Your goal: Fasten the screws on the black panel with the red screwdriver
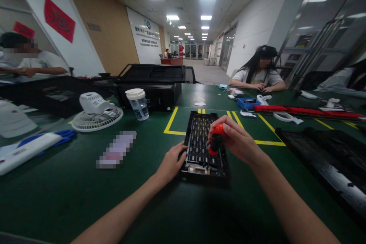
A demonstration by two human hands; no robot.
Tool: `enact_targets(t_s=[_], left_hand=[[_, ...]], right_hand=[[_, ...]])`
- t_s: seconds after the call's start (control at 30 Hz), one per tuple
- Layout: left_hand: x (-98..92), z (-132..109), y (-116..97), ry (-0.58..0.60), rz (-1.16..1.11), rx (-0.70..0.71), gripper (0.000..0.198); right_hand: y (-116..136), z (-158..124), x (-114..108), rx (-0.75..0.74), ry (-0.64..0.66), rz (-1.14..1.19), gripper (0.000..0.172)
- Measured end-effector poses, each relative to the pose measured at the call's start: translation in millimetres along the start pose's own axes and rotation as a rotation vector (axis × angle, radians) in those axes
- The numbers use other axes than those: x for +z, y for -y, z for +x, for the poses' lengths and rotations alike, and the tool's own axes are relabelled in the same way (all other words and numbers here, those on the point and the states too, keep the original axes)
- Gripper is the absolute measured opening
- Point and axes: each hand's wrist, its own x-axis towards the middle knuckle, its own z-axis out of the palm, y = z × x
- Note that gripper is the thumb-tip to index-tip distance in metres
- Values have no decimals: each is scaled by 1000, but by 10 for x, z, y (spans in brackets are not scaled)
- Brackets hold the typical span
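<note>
On the green table before me lies a black rectangular case (200, 160) with rows of rounded dark cells inside and a pale strip at its near end. My right hand (236, 137) is wrapped round the red and black handle of a screwdriver (216, 140), held upright over the right half of the case. Its tip points down to the near right corner and is hard to make out. My left hand (172, 162) grips the left rim of the case, thumb and fingers against the edge.
Left stand a white fan (95, 110), a lidded cup (137, 103) and a blurred flat item (117, 150). A black box (160, 97) sits behind. On the right are a long black panel (328, 167), a blue tray (248, 103) and red bars (300, 110). Other people sit around the table.
</note>
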Motion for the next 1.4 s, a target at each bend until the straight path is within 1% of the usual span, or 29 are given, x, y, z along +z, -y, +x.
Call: enact_targets(t_s=[0.4,0.6,1.0,1.4], left_hand=[[4,-4,13,8,10,2,30],[3,-1,13,7,7,-6,31],[21,5,23,3,-1,8,30],[22,9,18,-8,0,11,31]], right_hand=[[12,-9,-45,-24,-2,-42,7],[32,1,-52,-46,-30,-75,4],[46,15,-52,-115,-102,-134,7],[23,17,-35,-131,-113,-158,12]])
